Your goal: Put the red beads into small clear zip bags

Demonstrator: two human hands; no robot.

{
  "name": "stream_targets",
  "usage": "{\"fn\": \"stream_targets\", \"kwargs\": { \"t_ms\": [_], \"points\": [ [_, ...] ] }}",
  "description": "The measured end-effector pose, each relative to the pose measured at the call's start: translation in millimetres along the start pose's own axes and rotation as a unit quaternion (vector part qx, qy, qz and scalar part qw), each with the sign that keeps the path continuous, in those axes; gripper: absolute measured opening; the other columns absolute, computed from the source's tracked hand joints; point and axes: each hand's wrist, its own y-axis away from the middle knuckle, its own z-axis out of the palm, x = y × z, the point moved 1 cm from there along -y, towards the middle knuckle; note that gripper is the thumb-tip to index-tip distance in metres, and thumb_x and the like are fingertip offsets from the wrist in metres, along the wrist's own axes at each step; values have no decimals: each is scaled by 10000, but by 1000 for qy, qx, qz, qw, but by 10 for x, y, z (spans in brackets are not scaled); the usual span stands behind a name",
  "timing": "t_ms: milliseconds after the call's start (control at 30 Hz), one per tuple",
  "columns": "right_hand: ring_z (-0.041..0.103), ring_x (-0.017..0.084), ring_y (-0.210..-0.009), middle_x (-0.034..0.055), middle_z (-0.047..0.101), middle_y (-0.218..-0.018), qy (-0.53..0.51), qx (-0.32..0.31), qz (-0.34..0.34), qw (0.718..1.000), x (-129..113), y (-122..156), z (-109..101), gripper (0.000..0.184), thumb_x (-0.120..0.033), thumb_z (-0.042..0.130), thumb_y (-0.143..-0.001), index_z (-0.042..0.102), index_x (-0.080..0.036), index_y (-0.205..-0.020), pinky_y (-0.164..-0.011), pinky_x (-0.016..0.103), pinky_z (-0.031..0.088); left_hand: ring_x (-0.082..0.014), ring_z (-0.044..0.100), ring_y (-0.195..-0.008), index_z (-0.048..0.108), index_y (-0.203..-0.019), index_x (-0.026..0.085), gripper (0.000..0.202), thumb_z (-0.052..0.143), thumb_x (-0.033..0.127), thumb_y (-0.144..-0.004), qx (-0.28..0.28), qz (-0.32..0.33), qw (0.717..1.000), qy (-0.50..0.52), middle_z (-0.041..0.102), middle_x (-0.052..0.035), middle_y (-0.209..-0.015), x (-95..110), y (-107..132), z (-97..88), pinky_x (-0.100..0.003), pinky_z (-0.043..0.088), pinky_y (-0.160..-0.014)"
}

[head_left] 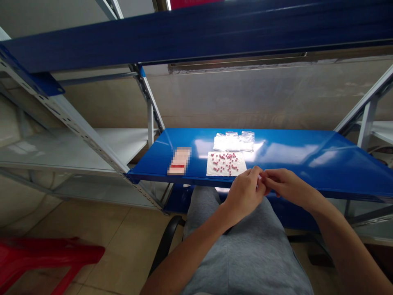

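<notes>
A small white item [260, 177] is held pinched between the closed fingers [254, 175] of the left hand [244, 196] and right hand [287, 188], just over the front edge of the blue steel shelf [291, 151], near a white sheet [215, 171] of pink beads [227, 162].

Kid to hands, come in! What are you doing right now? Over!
Left hand and right hand pinching a small white bit. Pink beads on white sheet, plastic bags behind, on blue shelf. Nothing blocking. Over.

Blue metal shelf [291, 152] with plastic bags [233, 141], a beaded sheet [226, 164], perhaps a card [179, 160]
</notes>
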Motion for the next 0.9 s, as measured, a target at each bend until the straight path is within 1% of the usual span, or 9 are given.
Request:
{"fn": "stream_targets", "kwargs": {
  "t_ms": [133,267,400,500,600,700,767,833,900],
  "points": [
    [679,195,-671,23,722,-685,-2,-26,-7,1000,32,43,-83,270,-388,548,-857,681,-197,-719,-631,280,502,-170,651,-735,564,-974,185,91,507,131,-928,-30,-9,999,12,683,-41,-882,18,32,68,-269,476,-646],
    [675,195,-633,12,706,-641,13,-49,8,999,29,77,-112,245,-345,551,-835,682,-204,-684,-625,284,495,-196,677,-826,554,-978,187,103,495,125,-921,-43,-8,999,7,695,-60,-953,40,64,114,-293,510,-715],
    [660,187,-584,8,700,-608,41,-39,18,998,-13,90,-76,245,-353,548,-820,666,-214,-656,-585,278,469,-207,679,-870,556,-980,179,92,490,137,-931,-57,-7,998,-12,689,-75,-990,54,87,133,-311,524,-767],
    [649,183,-559,17,694,-589,96,-14,35,995,-24,101,-77,273,-347,534,-826,619,-217,-602,-571,281,444,-220,665,-890,579,-1049,162,144,477,151,-949,-55,-4,996,-67,672,-90,-1014,57,87,113,-329,526,-788],
    [644,181,-546,18,681,-560,154,18,67,986,-23,121,-121,304,-337,535,-833,571,-223,-554,-575,286,424,-215,645,-868,610,-1084,168,185,469,162,-964,-46,-9,991,-125,646,-76,-983,58,75,63,-326,520,-782],
    [644,178,-553,20,681,-560,184,27,83,979,-31,136,-151,326,-337,533,-846,558,-223,-541,-581,287,412,-200,621,-821,647,-1073,194,197,471,199,-987,-56,-12,984,-167,609,-61,-943,69,76,21,-298,509,-725],
    [635,177,-551,27,677,-557,199,35,91,975,-39,137,-146,342,-342,525,-856,550,-223,-536,-562,287,395,-206,611,-833,670,-1037,200,218,457,233,-1005,-70,0,979,-191,592,-69,-957,80,90,17,-290,505,-698],
    [624,175,-545,34,671,-552,199,35,90,975,-48,130,-120,357,-352,513,-868,551,-223,-537,-547,287,385,-214,608,-864,683,-996,194,242,449,253,-1011,-81,16,976,-201,590,-84,-1003,82,103,31,-292,511,-697],
    [620,173,-541,37,668,-551,182,23,80,980,-56,121,-85,376,-371,502,-882,556,-224,-540,-546,285,391,-211,614,-868,691,-978,185,231,467,242,-995,-86,20,977,-195,603,-87,-1023,68,106,54,-299,523,-714]
  ]
}}
